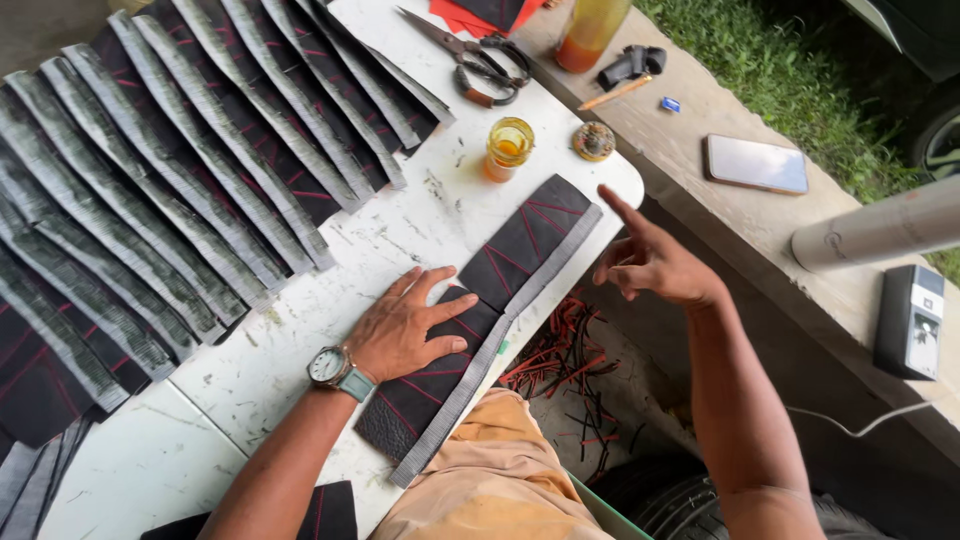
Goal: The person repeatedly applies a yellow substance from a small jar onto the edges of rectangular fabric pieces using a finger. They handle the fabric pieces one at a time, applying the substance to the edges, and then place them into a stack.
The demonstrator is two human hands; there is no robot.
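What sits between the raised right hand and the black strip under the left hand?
Nothing visible. The right hand is raised off the table edge, index finger extended, just right of the black strip with red stitching. The left hand lies flat on the strip's middle. The open jar stands beyond its far end.

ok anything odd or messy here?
Red and black offcuts litter the floor beside the table. The jar stands open, its lid beside it. The strip under the left hand overhangs the table's edge.
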